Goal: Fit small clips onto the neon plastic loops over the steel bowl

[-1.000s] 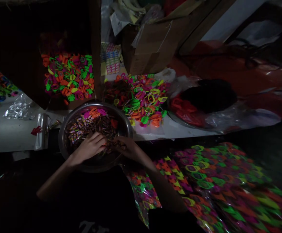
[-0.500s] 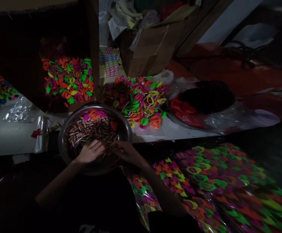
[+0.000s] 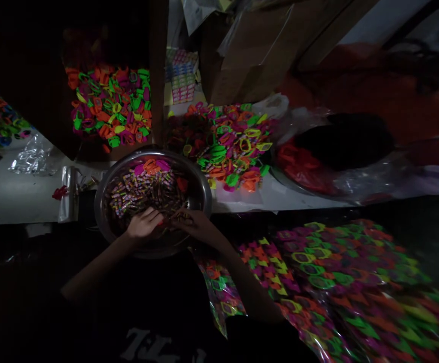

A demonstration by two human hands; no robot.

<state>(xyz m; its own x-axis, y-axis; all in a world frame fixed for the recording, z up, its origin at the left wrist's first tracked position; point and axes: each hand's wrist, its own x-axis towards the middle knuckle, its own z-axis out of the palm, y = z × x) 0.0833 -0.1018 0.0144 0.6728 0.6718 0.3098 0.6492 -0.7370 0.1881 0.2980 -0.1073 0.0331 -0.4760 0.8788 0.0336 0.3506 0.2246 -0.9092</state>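
Observation:
A round metal basin [image 3: 100, 201] holds a heap of small wrapped candies [image 3: 130, 194], with an orange plastic toy piece [image 3: 151, 166] and pink ones at its far side. Over the near part of the basin, my left hand [image 3: 145, 224] is closed, fingers bent; a small bit of red-orange shows at its fingertips. Facing it from the right, my right hand [image 3: 194, 225] has curled fingers, and small wrapped candies show in its grasp. The fingertips of both hands nearly meet. Dim light hides the finer detail between them.
A carton holds bright plastic toy pieces [image 3: 111, 108] behind the basin. A second toy pile [image 3: 234, 146] lies right of it on the white table [image 3: 22, 201]. Filled clear bags of toys [image 3: 340, 257] lie at lower right. A cardboard box [image 3: 257, 60] stands behind.
The view has shifted, so the basin and table sit slightly higher and further right. Both hands stay together over the basin in nearly the same pose.

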